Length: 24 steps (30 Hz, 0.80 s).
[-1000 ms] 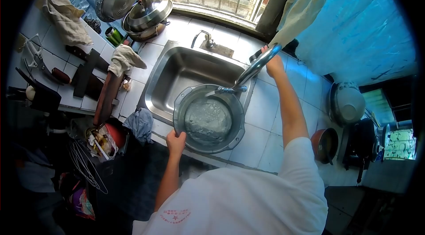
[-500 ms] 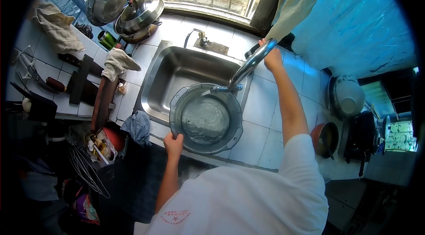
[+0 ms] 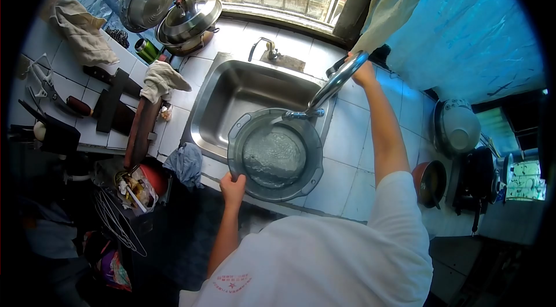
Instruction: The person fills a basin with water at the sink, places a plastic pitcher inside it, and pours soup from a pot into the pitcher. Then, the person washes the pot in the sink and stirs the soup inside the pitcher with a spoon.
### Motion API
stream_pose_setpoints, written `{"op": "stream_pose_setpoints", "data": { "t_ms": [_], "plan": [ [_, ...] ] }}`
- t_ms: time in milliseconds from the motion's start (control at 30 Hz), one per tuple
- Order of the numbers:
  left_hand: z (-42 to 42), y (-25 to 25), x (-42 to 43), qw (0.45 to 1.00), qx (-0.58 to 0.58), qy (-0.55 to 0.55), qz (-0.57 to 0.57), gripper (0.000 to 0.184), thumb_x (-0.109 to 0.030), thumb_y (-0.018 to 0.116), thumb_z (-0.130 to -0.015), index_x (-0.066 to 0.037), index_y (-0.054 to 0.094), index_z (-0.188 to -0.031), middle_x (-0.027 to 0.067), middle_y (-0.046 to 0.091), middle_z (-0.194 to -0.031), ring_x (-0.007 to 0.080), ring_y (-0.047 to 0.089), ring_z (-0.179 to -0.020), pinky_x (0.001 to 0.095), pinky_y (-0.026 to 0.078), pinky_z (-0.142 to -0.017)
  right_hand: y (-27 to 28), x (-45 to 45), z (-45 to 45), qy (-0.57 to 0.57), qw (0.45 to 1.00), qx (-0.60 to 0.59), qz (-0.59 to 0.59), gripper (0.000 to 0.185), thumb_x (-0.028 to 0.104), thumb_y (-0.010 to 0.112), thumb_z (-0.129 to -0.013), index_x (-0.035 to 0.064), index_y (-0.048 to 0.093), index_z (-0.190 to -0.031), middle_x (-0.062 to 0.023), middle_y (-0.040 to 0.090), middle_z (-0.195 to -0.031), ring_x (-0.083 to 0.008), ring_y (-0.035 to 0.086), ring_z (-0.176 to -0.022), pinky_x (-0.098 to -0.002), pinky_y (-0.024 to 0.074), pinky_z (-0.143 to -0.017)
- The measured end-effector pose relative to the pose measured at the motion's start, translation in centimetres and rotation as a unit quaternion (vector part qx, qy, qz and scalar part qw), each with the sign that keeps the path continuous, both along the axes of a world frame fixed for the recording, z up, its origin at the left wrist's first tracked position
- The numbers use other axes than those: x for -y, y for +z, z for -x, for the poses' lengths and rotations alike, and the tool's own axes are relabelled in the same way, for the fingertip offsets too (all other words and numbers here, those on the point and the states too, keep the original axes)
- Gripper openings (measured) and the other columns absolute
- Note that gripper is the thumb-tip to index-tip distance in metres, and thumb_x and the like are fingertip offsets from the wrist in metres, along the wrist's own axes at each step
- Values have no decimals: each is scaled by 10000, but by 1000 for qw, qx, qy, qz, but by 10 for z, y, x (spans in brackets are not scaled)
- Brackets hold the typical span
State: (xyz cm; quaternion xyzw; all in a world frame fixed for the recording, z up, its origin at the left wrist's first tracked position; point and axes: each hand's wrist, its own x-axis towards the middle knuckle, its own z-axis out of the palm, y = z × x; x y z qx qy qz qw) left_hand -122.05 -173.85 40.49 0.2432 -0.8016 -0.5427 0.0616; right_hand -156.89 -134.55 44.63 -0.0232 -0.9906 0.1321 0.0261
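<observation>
A grey plastic basin point(image 3: 313, 177) with clear, rippling water in it rests over the front right part of the steel sink point(image 3: 200, 113). My left hand point(image 3: 233, 188) grips the basin's near left rim, thumb on top. Above the basin's back edge is the spout end of a tall chrome faucet point(image 3: 339, 82), and water runs from it into the basin. My right hand point(image 3: 364, 71) is at the top of this faucet, closed around or behind its neck; most of the fingers are hidden there.
A smaller tap point(image 3: 271, 49) stands behind the sink. Lidded pots point(image 3: 191, 17), a cleaver point(image 3: 113, 98) and a cutting board point(image 3: 139, 133) are at left. A grey cloth point(image 3: 185, 165) hangs at the counter edge. A pan point(image 3: 430, 182) and bowls point(image 3: 460, 127) sit at right.
The whole view has shifted slightly, so everything appears a little further right. Both hands keep their places, and water still runs into the basin.
</observation>
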Motion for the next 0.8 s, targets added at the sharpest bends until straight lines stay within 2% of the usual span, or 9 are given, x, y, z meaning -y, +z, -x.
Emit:
{"op": "stream_pose_setpoints", "data": {
  "t_ms": [133,200,433,533,600,733,800],
  "plan": [
    [0,4,-2,1000,2,3,-6,146,-96,564,-687,26,523,-617,34,505,-513,98,452,-494,276,387,-492,-2,2,0,17,1000,-16,-16,285,142,508,-847,143,596,-1118,-65,484,-1289,-285,492,-1133,-366,369,-981],
    [-1,2,-1,1000,4,3,-8,146,-97,567,-689,22,523,-616,29,502,-511,97,453,-489,275,386,-486,-4,3,-2,19,999,-42,11,308,129,498,-857,131,572,-1156,-68,457,-1316,-279,461,-1175,-360,342,-1012],
    [2,15,-5,1000,4,6,-24,144,-95,576,-695,11,523,-614,18,490,-504,103,455,-465,276,385,-462,-20,0,7,7,999,-43,24,314,108,511,-850,117,571,-1159,-65,457,-1318,-270,444,-1197,-364,317,-1032],
    [2,17,-5,1000,6,7,-28,148,-94,576,-695,12,520,-609,19,494,-509,102,457,-471,274,386,-468,-20,-1,9,-18,997,-37,69,294,118,520,-845,116,590,-1131,-66,463,-1313,-273,452,-1188,-367,328,-1023],
    [2,12,-4,1000,1,3,-21,148,-94,577,-694,12,520,-608,20,496,-511,103,457,-476,273,386,-473,-15,-1,7,4,999,-30,17,264,157,521,-847,118,614,-1091,-70,474,-1301,-283,473,-1161,-368,349,-1001],
    [2,5,-1,1000,4,1,-19,147,-94,577,-690,17,521,-610,27,503,-516,107,455,-489,274,389,-491,-19,-4,11,11,999,-41,32,247,194,518,-849,128,630,-1060,-90,508,-1260,-301,508,-1111,-375,376,-967],
    [2,4,-1,1000,-2,-2,-15,148,-95,576,-688,20,522,-613,31,503,-515,108,454,-489,276,390,-494,-18,-2,10,3,999,-46,29,238,220,508,-858,137,637,-1040,-121,552,-1189,-316,533,-1067,-381,392,-940]
  ]
}}
